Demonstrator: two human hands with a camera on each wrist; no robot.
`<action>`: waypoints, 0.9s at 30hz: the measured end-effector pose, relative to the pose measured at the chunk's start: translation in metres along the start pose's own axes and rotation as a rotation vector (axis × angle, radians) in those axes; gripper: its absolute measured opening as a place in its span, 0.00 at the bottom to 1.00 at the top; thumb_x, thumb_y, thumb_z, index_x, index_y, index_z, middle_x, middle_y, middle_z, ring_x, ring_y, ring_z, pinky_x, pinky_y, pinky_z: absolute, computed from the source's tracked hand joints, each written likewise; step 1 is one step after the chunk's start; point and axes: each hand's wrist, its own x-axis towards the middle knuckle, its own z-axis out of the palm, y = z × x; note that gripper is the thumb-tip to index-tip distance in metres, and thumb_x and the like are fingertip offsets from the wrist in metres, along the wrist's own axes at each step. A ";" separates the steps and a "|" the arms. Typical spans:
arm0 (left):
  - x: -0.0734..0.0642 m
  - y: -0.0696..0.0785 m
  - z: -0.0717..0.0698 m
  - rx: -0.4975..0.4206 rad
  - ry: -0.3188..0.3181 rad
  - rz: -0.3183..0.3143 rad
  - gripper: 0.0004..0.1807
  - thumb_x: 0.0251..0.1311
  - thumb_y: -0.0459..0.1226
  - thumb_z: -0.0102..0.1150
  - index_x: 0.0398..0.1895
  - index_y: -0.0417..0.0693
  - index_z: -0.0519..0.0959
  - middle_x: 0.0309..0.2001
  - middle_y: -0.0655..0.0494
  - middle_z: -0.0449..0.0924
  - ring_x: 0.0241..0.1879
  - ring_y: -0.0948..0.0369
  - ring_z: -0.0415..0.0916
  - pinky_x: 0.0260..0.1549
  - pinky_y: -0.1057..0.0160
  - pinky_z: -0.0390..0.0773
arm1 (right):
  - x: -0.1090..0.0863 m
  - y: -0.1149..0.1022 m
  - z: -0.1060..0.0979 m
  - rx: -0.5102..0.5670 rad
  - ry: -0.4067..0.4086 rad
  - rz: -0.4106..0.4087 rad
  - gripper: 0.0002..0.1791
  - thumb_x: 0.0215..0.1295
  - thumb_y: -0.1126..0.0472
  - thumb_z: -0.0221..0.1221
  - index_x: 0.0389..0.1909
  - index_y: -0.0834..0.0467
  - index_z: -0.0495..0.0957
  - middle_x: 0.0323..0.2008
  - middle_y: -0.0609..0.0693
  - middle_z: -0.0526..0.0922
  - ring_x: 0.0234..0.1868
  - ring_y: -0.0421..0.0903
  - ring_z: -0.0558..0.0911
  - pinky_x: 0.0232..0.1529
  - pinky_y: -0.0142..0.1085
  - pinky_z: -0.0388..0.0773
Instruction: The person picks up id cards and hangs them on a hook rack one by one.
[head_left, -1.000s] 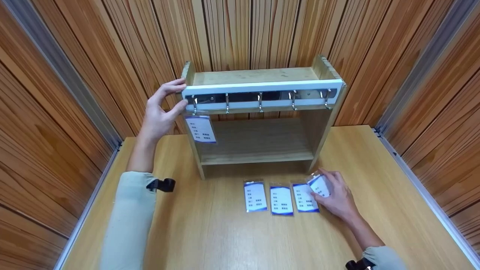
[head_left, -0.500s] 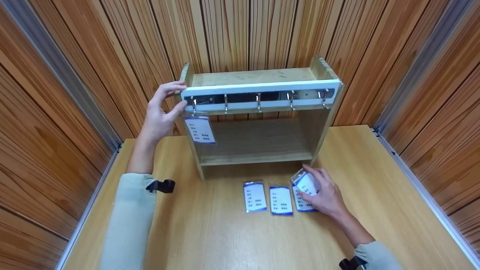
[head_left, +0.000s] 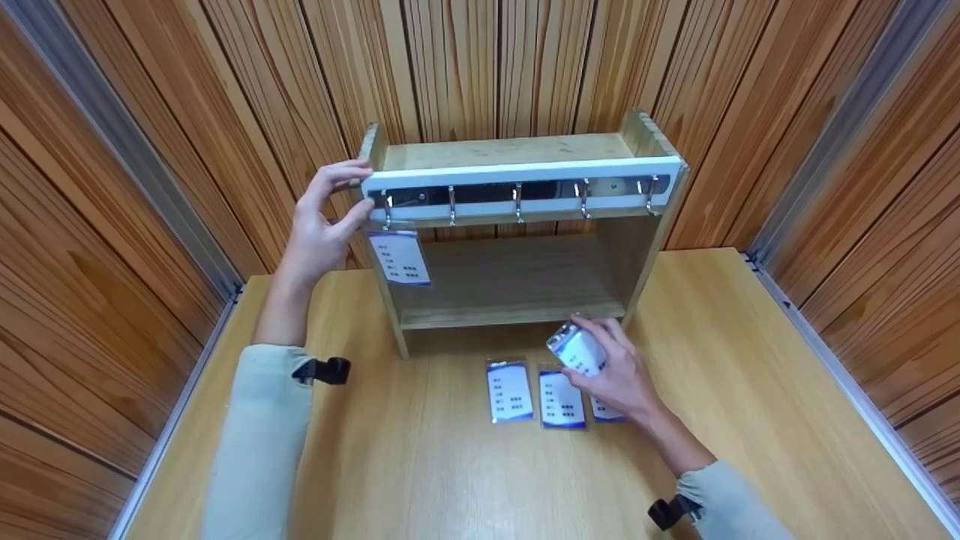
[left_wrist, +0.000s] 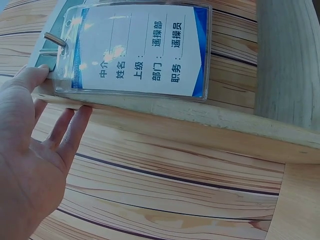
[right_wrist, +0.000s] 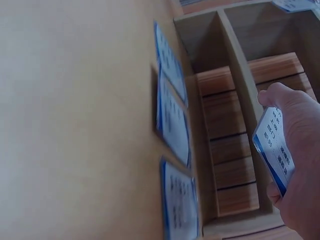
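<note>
My left hand grips the left end of a white hook rail on the front of a wooden shelf unit. Its thumb is at the rail's face, its fingers along the side board. Close by, a clear-sleeved ID badge hangs from the leftmost metal hook. Between thumb and fingers, my right hand holds another ID badge, tilted, above the table in front of the shelf; the palm side of the hand hides part of it. Three badges lie below in a row: left, middle and right, the last mostly covered.
The shelf unit stands on a light wooden table, its lower board behind the badges. Several bare metal hooks project from the rail. Wood-panelled walls with metal corner strips enclose the table.
My right hand has lifted its badge from the right end of the row and carried it left, over the right table badge. My left hand stays at the rail's end.
</note>
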 end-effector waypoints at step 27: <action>0.000 0.000 0.001 0.004 0.000 0.004 0.20 0.81 0.31 0.62 0.72 0.41 0.78 0.80 0.48 0.77 0.81 0.53 0.70 0.85 0.41 0.63 | 0.032 -0.059 0.033 0.072 0.043 -0.065 0.49 0.60 0.58 0.82 0.83 0.49 0.74 0.67 0.58 0.78 0.57 0.55 0.87 0.45 0.32 0.84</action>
